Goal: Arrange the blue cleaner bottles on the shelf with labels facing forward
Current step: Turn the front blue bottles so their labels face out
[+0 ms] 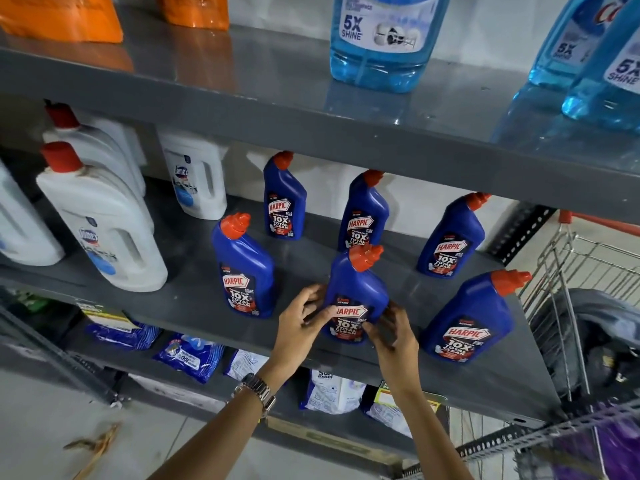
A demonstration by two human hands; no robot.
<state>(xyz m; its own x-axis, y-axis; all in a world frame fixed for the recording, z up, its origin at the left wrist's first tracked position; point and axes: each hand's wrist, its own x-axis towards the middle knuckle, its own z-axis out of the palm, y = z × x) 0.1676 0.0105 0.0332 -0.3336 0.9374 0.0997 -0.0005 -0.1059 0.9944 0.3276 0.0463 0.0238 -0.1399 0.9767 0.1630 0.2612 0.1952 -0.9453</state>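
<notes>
Front-centre Harpic bottle [356, 292] upright on grey shelf [194, 299], label forward, red nozzle angled right. Left hand [299, 327] and right hand [393, 337] curled around its base.

Both arms stretched far forward, left hand [300, 318] and right hand [393, 336] close together, fingers curled inward, a metal watch [258, 393] on the left wrist.

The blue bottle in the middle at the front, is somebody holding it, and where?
Yes. Both hands grip the dark blue plastic bottle with the orange cap low down at its label: the left hand on its left side, the right hand on its right.
</notes>
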